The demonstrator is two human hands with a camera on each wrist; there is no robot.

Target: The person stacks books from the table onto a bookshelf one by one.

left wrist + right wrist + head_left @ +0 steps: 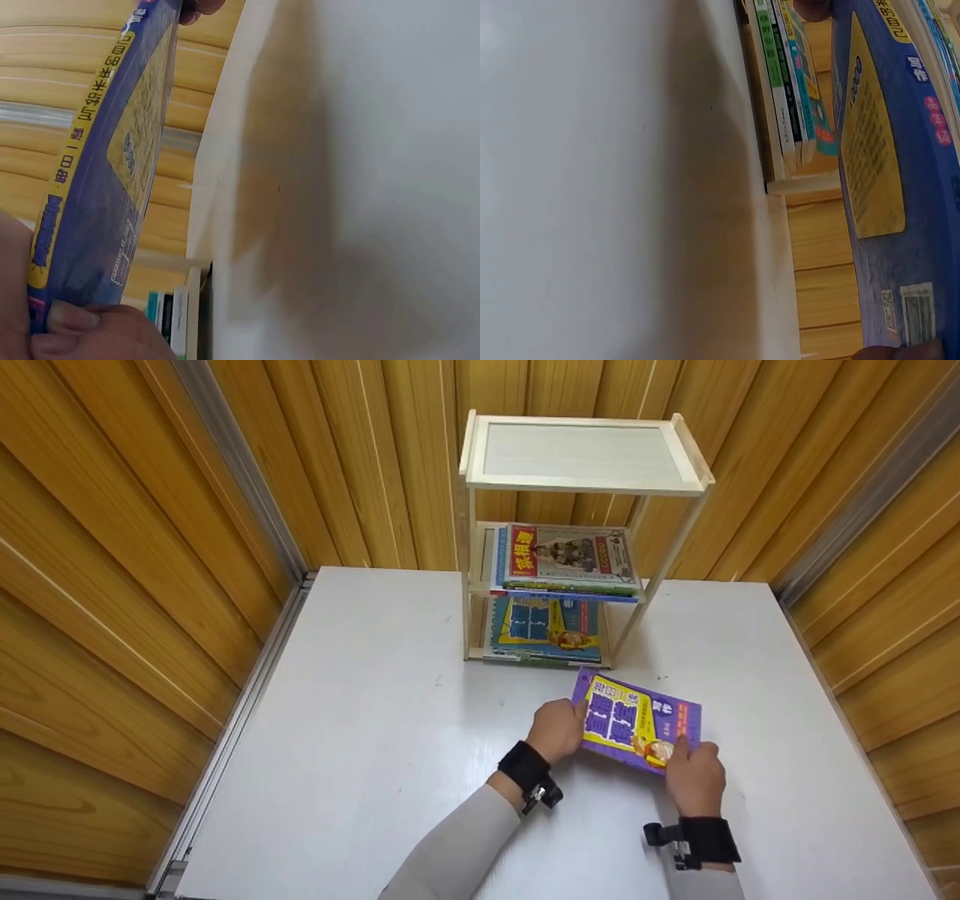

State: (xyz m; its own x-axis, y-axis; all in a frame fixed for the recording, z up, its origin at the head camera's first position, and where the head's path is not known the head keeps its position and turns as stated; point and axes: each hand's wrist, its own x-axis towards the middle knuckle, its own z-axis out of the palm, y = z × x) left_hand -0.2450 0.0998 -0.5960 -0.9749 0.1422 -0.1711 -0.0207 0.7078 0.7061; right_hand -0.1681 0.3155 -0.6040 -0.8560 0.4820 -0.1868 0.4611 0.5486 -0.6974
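Note:
Both hands hold a purple book (630,724) with a yellow panel on its cover, raised over the white table and tilted. My left hand (558,729) grips its left end; in the left wrist view the fingers (105,334) curl under the purple spine. At the right end my right hand (696,780) pinches the book, thumb on the cover. The right wrist view shows the book's back (885,195) with a barcode and a fingertip at its lower edge. Just behind the book stands a small pale wooden shelf rack (585,487) holding books.
On the rack's middle shelf lies a stack of magazines (574,556). A teal book (536,626) tops the pile on the bottom shelf. Wood-patterned walls (375,457) enclose the white table (345,697) at the back and sides.

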